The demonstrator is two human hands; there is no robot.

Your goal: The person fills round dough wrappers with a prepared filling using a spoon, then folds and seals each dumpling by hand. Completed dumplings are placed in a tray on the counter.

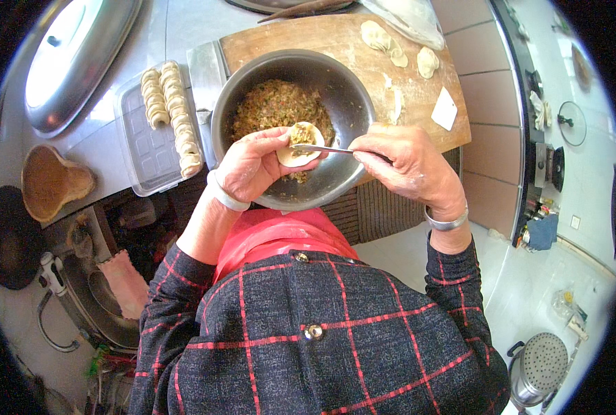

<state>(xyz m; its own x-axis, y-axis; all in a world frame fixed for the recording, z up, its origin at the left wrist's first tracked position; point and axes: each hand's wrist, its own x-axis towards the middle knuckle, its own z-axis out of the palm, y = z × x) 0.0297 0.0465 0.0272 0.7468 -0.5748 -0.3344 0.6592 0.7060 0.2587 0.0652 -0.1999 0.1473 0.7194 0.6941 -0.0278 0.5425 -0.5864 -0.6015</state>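
My left hand (253, 163) holds a round dumpling wrapper (289, 156) above the near part of a large metal bowl (353, 171). Minced filling (304, 136) lies on the wrapper. My right hand (409, 163) grips a slim metal utensil (334, 149), its tip resting against the filling; the tip's exact shape cannot be made out. More chopped filling (277, 106) lies in the bowl. Left of the bowl, folded dumplings (176, 106) stand in two rows in a clear plastic tray (131, 155).
Flat wrappers (375, 36), dough (428, 63) and a white scraper (444, 109) lie on the wooden board (339, 36). A cleaver (207, 72) sits between tray and bowl. A large metal lid (87, 67) and a gourd ladle (54, 181) are at left, a plastic bag (409, 21) behind.
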